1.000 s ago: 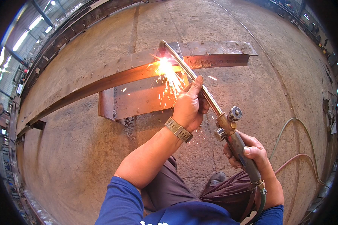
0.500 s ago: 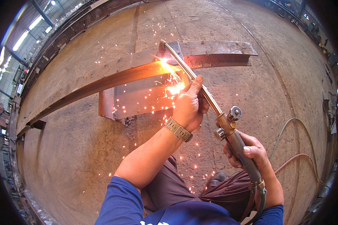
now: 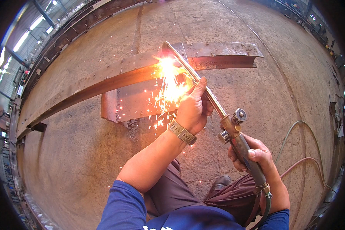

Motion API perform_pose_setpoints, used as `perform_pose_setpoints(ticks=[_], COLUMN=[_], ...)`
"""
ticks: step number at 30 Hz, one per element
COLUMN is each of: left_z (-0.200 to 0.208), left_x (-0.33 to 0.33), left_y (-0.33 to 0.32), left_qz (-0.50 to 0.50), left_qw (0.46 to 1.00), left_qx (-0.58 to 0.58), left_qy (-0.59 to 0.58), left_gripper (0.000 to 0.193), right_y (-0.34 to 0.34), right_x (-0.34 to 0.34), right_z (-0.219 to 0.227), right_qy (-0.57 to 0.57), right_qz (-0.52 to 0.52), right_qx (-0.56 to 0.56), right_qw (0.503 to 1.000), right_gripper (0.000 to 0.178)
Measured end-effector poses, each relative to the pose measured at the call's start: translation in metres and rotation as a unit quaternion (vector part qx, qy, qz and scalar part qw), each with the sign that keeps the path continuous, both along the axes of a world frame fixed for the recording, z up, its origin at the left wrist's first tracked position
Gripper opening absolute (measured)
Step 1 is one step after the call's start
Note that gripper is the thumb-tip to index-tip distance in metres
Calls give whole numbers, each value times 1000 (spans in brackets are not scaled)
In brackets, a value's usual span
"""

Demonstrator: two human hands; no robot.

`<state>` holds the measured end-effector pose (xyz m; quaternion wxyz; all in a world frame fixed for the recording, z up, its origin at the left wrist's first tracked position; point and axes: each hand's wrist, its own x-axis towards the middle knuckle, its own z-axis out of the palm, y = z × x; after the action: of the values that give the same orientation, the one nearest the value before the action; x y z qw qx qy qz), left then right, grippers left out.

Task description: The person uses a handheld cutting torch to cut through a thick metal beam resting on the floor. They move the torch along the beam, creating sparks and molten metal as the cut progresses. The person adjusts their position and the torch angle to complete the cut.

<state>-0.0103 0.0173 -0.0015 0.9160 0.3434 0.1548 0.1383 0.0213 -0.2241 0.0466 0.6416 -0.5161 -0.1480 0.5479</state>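
A cutting torch (image 3: 214, 99) runs slantwise across the middle, its bent tip at the steel beam (image 3: 103, 79). My left hand (image 3: 193, 109) is closed round the torch's metal tubes, thumb along the top. Lower right, my right hand (image 3: 262, 153) grips the dark handle below the brass valve body and its round knobs. Bright flame and sparks (image 3: 169, 71) burst from the beam's near side just below the tip and hide the cut itself. Under the beam lies a rusty curved steel plate (image 3: 136, 100), partly covered by the glare.
Two hoses, one greenish (image 3: 312, 132) and one reddish (image 3: 308, 158), loop over the concrete floor (image 3: 234, 92) at right. My shoe (image 3: 221, 181) rests on the floor below the torch. A long steel rail (image 3: 61, 34) borders the far left. Scattered metal lies along the right edge.
The glare at the cut has grown brighter and wider, with a denser spray falling beneath it. Fewer sparks show near my legs. Both hands and the torch stay nearly still.
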Motion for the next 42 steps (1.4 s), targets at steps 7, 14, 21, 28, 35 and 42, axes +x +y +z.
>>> perform_pose_setpoints(ticks=[7, 14, 21, 28, 35, 42], left_z=[-1, 12, 18, 18, 4, 16], left_x=[4, 4, 8, 10, 14, 10], left_y=[-7, -10, -20, -51, -56, -50], left_qz=[84, 64, 17, -2, -4, -22], left_qw=[996, 998, 999, 997, 997, 994], left_qx=[16, -3, 43, 75, 59, 108], left_qy=[-16, -13, -17, 30, 40, 26], left_gripper=[24, 30, 27, 32, 32, 33], right_y=[0, -3, -18, -46, -47, -47], right_x=[2, 0, -4, -6, -2, -5], right_z=[1, -8, -10, -14, -13, -11], right_qy=[-12, -10, 9, 16, 2, -26], right_qz=[6, -7, 2, -31, -35, -7], right_qx=[4, 25, 37, 3, 0, 7], right_qw=[1000, 1000, 999, 999, 999, 1000], right_gripper=[95, 98, 102, 99, 93, 100])
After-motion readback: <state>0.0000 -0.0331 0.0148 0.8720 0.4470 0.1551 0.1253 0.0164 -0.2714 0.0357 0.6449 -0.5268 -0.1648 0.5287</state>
